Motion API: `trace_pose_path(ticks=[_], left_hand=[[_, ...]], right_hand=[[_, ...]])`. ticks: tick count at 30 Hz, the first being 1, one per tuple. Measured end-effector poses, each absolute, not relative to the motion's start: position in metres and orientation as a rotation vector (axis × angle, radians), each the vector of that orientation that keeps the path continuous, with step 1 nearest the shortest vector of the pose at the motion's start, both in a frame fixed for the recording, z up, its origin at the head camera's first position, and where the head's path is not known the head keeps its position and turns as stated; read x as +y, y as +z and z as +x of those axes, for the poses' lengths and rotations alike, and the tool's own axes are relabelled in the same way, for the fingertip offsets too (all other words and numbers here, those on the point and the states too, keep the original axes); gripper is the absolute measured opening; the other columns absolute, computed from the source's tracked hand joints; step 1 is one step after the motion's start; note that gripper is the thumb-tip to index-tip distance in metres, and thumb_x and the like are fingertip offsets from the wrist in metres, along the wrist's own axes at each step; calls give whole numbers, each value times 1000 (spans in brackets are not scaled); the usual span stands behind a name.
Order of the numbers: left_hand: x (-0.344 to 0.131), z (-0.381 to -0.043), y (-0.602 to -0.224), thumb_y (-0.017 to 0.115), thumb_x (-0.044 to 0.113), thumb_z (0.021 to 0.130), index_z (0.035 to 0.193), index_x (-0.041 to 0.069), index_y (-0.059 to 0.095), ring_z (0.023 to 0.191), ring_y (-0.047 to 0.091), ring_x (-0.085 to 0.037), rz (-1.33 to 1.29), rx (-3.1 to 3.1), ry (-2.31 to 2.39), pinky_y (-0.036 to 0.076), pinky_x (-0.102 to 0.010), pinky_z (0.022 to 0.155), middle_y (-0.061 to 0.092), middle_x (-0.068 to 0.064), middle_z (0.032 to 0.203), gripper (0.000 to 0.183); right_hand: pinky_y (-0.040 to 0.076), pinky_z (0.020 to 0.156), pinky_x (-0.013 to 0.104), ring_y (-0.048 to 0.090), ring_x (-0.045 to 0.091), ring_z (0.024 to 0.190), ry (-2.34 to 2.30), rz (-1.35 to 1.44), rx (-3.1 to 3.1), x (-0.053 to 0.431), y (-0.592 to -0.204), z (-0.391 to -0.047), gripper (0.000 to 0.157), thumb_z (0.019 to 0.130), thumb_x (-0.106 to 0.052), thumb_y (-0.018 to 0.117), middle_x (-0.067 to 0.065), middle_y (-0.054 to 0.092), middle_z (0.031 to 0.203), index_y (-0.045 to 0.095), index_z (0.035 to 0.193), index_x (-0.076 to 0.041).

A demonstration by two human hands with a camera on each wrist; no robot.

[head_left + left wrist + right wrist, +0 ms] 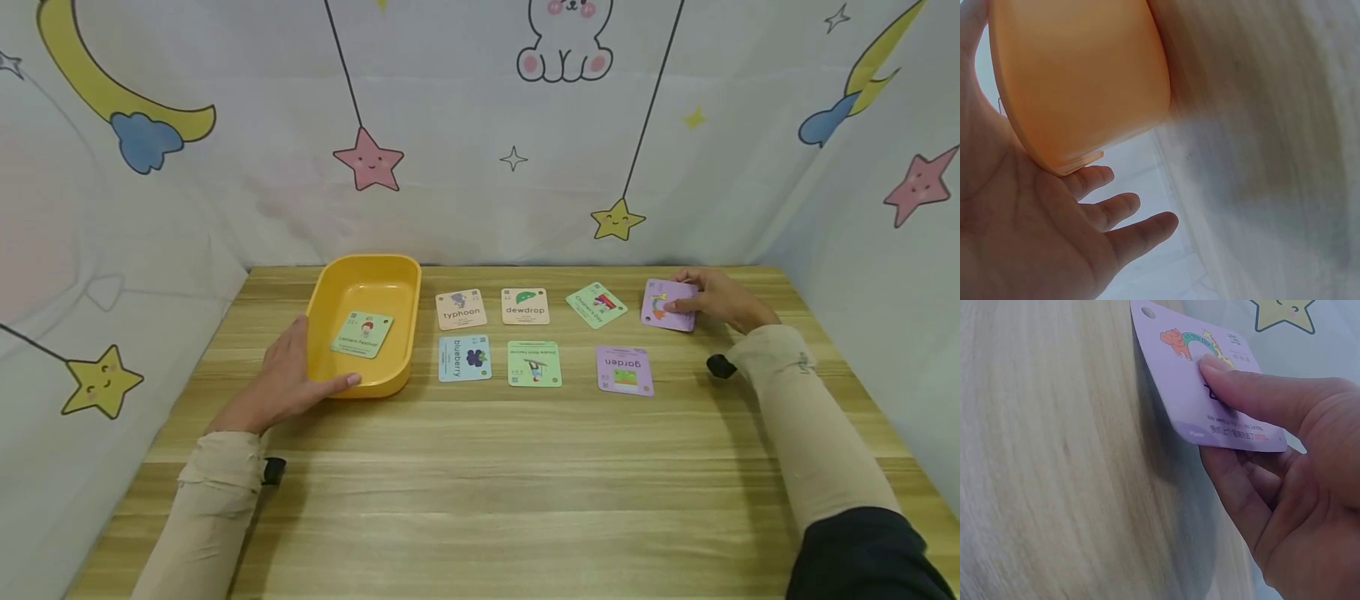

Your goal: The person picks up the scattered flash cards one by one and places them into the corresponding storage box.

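Beige sleeves reach over the left and right sides of the wooden table, where, toward the left edge, the left hand spreads against a yellow tray that stands by the far edge with a green card inside. Rightward, six cards lie in two loose rows, and near the far right corner the right hand pinches a purple card by its right edge.
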State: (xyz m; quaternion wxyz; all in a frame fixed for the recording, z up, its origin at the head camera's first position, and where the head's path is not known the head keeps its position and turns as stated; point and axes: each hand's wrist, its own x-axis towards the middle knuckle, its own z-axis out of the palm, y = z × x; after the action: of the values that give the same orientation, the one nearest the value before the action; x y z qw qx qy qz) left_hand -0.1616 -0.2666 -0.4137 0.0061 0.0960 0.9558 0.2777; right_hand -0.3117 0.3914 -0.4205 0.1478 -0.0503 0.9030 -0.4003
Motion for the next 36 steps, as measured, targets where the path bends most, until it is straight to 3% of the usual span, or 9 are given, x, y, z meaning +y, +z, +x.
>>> trace_pose_path(ticks=[15, 28, 36], left_hand=[[-269, -160, -411, 74, 63, 83, 161, 3, 1, 141, 24, -45, 251, 2928, 876, 21, -69, 114, 23, -27, 158, 122], [-268, -159, -411, 74, 62, 84, 160, 2, 3, 139, 26, -44, 257, 2931, 881, 22, -68, 113, 25, -27, 156, 120], [-269, -159, -412, 73, 64, 84, 160, 2, -3, 143, 21, -46, 235, 2920, 859, 19, -69, 115, 18, -29, 160, 124]], right_hand=[[55, 74, 26, 63, 10, 89, -1195, -154, 2581, 388, -414, -302, 43, 98, -15, 69, 12, 64, 116, 51, 135, -1], [54, 77, 32, 59, 13, 89, -1142, -108, 2556, 371, -392, -291, 40, 100, -19, 66, 11, 64, 113, 52, 131, 4], [55, 76, 29, 60, 12, 92, -1133, -119, 2582, 374, -405, -301, 50, 99, -30, 69, 10, 62, 118, 51, 135, 0]])
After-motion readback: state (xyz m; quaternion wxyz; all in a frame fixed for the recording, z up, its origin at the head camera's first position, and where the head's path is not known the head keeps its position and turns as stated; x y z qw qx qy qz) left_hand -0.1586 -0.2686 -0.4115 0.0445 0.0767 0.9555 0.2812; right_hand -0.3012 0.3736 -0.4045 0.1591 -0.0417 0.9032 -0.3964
